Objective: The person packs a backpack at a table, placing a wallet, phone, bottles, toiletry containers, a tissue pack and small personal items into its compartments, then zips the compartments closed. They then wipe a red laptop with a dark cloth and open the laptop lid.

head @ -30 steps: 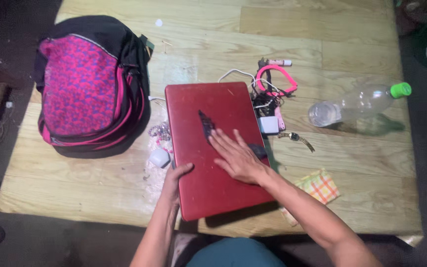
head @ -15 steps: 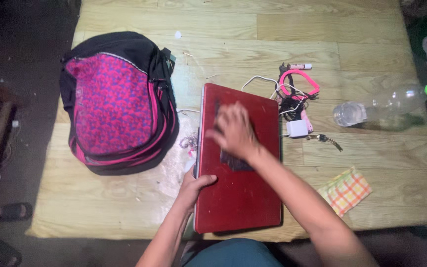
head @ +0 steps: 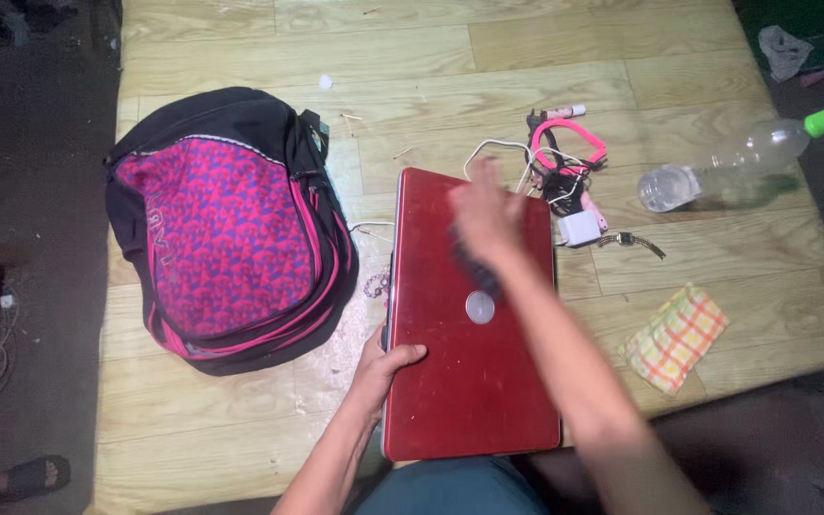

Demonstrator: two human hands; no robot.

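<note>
Fingers [head: 410,353] of left hand [head: 385,367] curl over the left edge of the red laptop [head: 474,372], thumb on top of the lid, gripping it about mid-way down. Right hand [head: 488,217] lies flat and open on the far part of the lid, blurred; a dark cloth-like thing [head: 474,267] shows under the wrist, can't tell if the fingers actually pinch it. Laptop is closed, lying on the wooden worktop [head: 240,420], long axis running away from the person; near edge sits right at the worktop's front edge, overhanging it or nearly so.

Left of laptop: pink and black backpack [head: 226,229], lying flat, its right side near the laptop's left edge w/ only a narrow strip of bare wood between. Small beaded bits [head: 374,284] lie in that strip.

Right of laptop: white charger block [head: 579,229] just beside the far right corner, tangled w/ white cable and a pink band [head: 569,143]. Wristwatch [head: 633,243] next to charger. Clear plastic bottle w/ green cap [head: 736,162] lies on its side, well apart, cap near the worktop's right edge. Checked cloth [head: 674,336] sits near the front right edge.

Open room: far strip of worktop beyond the laptop, plus front left corner below the backpack.
</note>
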